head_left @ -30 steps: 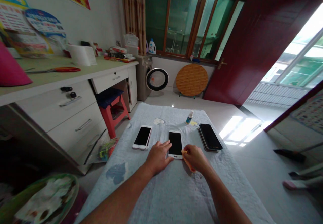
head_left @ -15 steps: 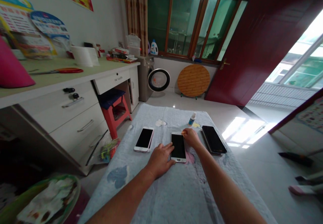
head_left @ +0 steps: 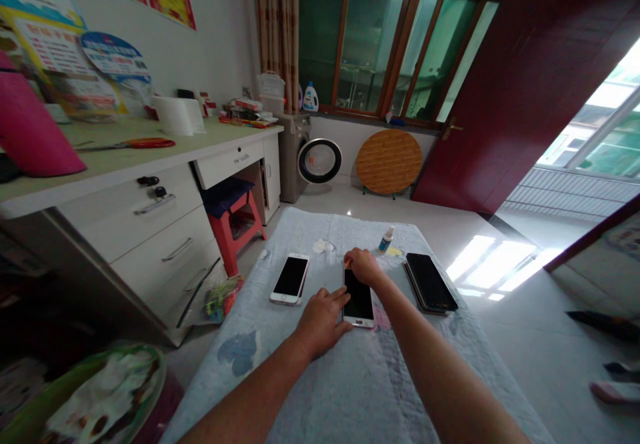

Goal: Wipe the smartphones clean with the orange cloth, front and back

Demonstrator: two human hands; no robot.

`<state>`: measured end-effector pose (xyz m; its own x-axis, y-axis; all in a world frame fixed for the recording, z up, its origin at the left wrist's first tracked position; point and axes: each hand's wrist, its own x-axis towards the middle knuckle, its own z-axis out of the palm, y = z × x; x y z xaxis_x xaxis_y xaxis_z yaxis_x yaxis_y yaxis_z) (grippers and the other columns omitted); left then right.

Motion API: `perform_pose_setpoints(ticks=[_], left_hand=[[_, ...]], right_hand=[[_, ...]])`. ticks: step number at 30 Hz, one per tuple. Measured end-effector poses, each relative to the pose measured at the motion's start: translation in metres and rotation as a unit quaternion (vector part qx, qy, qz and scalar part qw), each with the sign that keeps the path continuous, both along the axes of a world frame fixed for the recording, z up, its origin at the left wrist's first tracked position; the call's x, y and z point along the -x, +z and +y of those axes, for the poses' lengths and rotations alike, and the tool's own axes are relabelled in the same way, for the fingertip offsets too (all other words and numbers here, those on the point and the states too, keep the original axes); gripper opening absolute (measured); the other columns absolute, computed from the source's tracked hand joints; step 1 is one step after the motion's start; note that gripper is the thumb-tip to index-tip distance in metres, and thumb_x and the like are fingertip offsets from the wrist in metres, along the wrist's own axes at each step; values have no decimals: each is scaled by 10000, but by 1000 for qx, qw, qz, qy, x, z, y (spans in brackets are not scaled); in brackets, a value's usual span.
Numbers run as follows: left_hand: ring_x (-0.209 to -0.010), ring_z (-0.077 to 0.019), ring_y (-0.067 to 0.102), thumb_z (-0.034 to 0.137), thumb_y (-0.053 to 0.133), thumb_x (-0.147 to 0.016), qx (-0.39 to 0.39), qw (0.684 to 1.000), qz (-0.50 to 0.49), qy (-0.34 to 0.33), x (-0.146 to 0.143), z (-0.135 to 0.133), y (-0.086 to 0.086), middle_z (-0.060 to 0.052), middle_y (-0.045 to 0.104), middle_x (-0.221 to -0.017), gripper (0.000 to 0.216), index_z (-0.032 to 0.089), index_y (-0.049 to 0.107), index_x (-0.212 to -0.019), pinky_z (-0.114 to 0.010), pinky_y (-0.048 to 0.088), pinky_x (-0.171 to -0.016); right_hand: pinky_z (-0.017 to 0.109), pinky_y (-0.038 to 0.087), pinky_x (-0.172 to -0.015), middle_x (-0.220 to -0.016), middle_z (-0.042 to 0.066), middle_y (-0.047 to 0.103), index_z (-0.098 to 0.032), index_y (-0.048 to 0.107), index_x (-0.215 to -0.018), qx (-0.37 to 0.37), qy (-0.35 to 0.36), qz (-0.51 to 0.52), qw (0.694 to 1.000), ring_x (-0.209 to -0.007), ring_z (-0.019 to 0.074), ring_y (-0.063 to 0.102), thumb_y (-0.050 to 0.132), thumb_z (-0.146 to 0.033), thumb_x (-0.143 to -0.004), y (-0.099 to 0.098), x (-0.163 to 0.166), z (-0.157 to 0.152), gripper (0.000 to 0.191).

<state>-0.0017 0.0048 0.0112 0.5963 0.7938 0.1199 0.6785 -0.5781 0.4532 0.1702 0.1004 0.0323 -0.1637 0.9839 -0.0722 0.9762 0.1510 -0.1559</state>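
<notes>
Blue cloth, a pale sheet (head_left: 330, 397), lies under both hands; on it the middle phone (head_left: 358, 303) rests face up, directly before them; the left hand (head_left: 323, 321) is palm down with its fingers apart, gripping nothing, its fingertips on the phone's near left edge and its thumb by the lower corner; the right hand (head_left: 363, 265) is bunched over the top end, a scrap of orange cloth (head_left: 347, 263) pinched in its fingers and mostly hidden by them; the two hands do not touch each other.

The rubbing of this phone looks underway rather than finished, since the cloth is at its top end and both hands are on it; how much of it has been gone over cannot be told; the left phone (head_left: 291, 277), beyond and left of the left hand, and the right phone (head_left: 432, 281), well to the right of the right hand, each lie on something thin, untouched by either hand; whether they are done or left to do does not show; a bottle (head_left: 386, 239) stands upright just beyond the right hand.
</notes>
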Motion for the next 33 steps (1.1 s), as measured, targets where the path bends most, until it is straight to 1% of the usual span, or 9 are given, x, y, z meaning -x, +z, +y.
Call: perform_pose_setpoints(ticks=[4, 7, 10, 14, 19, 23, 25, 28, 33], left_hand=[[-1116, -270, 489, 376, 643, -783, -5, 1000, 2, 0, 0, 0, -2, -39, 445, -1431, 571, 230, 493, -1313, -408, 383, -987], [-1151, -268, 458, 365, 654, -781, -9, 1000, 1, 13, -1, -2, -2, -58, 451, -1399, 565, 237, 493, -1307, -403, 373, -1000], [-1127, -260, 460, 393, 673, -767, -11, 999, 3, 36, -1, -5, -2, -77, 480, -1267, 559, 259, 510, -1285, -390, 382, -979], [-1065, -255, 472, 430, 663, -775, -15, 999, 15, 47, -2, -7, -2, -75, 487, -1138, 562, 273, 501, -1289, -387, 401, -929], [-1023, -260, 475, 421, 663, -780, -32, 998, 27, 44, -3, -8, -1, -70, 512, -1099, 514, 282, 512, -1251, -379, 417, -871], [-1017, -263, 479, 410, 666, -781, -39, 998, 33, 43, -3, -8, 1, -75, 527, -1095, 468, 271, 535, -1208, -375, 423, -860], [-1010, -261, 484, 405, 674, -778, -44, 998, 31, 37, -3, -8, 1, -73, 531, -1094, 496, 279, 523, -1233, -371, 427, -853], [-1003, -256, 489, 415, 668, -787, -49, 998, 23, 32, -2, -7, -1, -72, 531, -1093, 513, 282, 519, -1260, -368, 426, -850], [-994, -253, 494, 461, 641, -802, -37, 998, 30, 39, -1, -7, -2, -70, 528, -1057, 528, 280, 520, -1282, -372, 421, -857]], right_hand=[[281, 352, -784, -1040, 67, 597, -231, 686, -948, 1, 45, 0, 999, -940, 194, 507, 416, -161, -890, 3, 9, -2, 286], [302, 346, -794, -1080, 74, 563, -238, 684, -939, -16, 64, -11, 998, -998, 221, 467, 434, -198, -897, 6, 12, -7, 258], [322, 341, -800, -1101, 90, 539, -231, 679, -962, -30, 87, -44, 995, -1016, 236, 439, 454, -211, -895, 8, 15, -14, 236], [321, 340, -791, -1054, 79, 566, -225, 684, -932, -33, 129, -61, 989, -980, 227, 448, 471, -201, -886, 8, 18, -25, 219], [297, 345, -804, -1002, 52, 611, -232, 707, -884, 14, 193, -50, 980, -917, 195, 505, 575, -194, -821, 14, 18, -40, 150], [270, 356, -822, -932, 32, 646, -244, 724, -883, 48, 249, -28, 967, -825, 154, 557, 570, -150, -808, 18, 16, -47, 195], [259, 369, -803, -955, 44, 653, -238, 715, -954, 48, 235, -30, 970, -855, 166, 572, 575, -156, -802, 17, 17, -45, 223], [252, 378, -812, -1003, 77, 651, -193, 682, -1043, 28, 181, -37, 982, -916, 183, 578, 561, -173, -815, 12, 19, -36, 258], [283, 378, -848, -1011, 148, 630, -131, 687, -954, -7, 112, -46, 993, -960, 215, 563, 455, -191, -891, 4, 18, -11, 248]])
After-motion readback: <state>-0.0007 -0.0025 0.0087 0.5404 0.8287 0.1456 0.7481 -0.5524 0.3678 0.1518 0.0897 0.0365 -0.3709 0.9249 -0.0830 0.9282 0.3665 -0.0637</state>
